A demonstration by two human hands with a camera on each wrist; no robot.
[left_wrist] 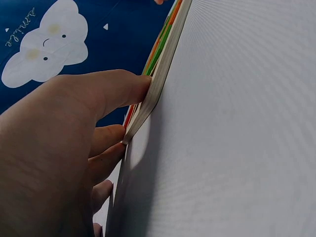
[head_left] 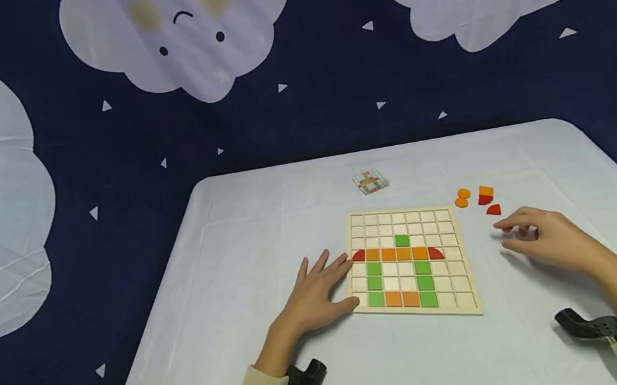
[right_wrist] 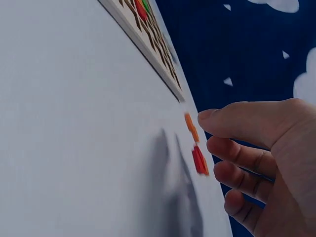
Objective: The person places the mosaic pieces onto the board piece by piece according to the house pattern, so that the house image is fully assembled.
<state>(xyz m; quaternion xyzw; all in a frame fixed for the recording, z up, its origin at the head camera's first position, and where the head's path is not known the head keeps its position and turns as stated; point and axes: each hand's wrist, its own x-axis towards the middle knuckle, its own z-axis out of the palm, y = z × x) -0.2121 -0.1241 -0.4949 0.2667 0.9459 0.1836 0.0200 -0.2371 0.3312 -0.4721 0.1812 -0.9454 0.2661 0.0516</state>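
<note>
A wooden grid board (head_left: 455, 263) lies flat on the table, some squares filled with green, orange and red pieces. My left hand (head_left: 316, 293) is spread at the board's left edge, with thumb and fingertips touching it; the left wrist view shows the thumb (left_wrist: 123, 89) against the rim. My right hand (head_left: 549, 237) hovers to the right of the board, fingers slightly bent and nothing between them. Just beyond its fingertips are a red quarter-round piece (head_left: 493, 210), another red piece (head_left: 485, 199) touching an orange square (head_left: 486, 191), and two orange discs (head_left: 462, 201).
A small pattern card (head_left: 371, 181) lies behind the board, printed with a coloured grid design. The white-covered table (head_left: 231, 314) has rounded far corners. Behind it hangs a dark blue cloth (head_left: 333, 120) with clouds. Each wrist wears a black camera mount (head_left: 588, 326).
</note>
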